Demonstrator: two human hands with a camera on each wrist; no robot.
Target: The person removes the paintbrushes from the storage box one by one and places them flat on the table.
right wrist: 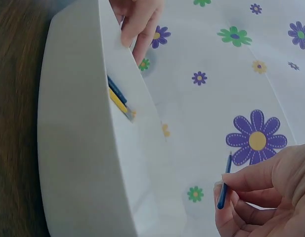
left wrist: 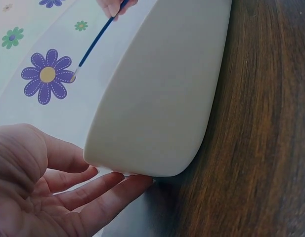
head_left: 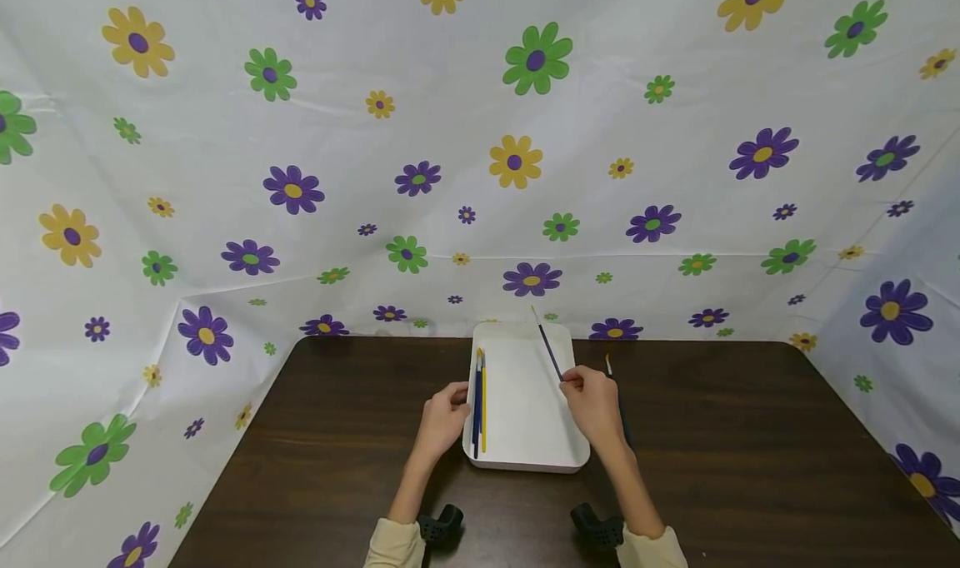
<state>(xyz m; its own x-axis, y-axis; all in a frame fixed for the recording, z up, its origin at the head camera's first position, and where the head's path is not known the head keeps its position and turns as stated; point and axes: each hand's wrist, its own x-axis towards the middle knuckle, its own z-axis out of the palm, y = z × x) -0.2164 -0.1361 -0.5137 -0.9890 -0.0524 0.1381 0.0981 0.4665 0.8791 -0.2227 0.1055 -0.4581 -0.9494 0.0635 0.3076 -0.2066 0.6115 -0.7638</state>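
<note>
A white rectangular tray (head_left: 528, 455) lies on the table, with blue paintbrushes (head_left: 477, 410) and a yellow paintbrush (head_left: 484, 418) side by side along its left inner wall. My left hand (head_left: 442, 418) holds the tray's left edge; in the left wrist view its thumb and fingers (left wrist: 112, 197) meet the tray wall (left wrist: 157, 98). Over the tray's right side, my right hand (head_left: 592, 397) pinches a slim dark-blue paintbrush (head_left: 550, 350) by its handle, pale bristles pointing up and away. The right wrist view shows this brush (right wrist: 225, 185) between thumb and fingers.
Right of the tray, another dark paintbrush (head_left: 610, 368) lies on the brown wooden table (head_left: 720, 435), partly hidden by my right forearm. A white cloth with flowers (head_left: 450, 135) hangs behind the table and at both sides.
</note>
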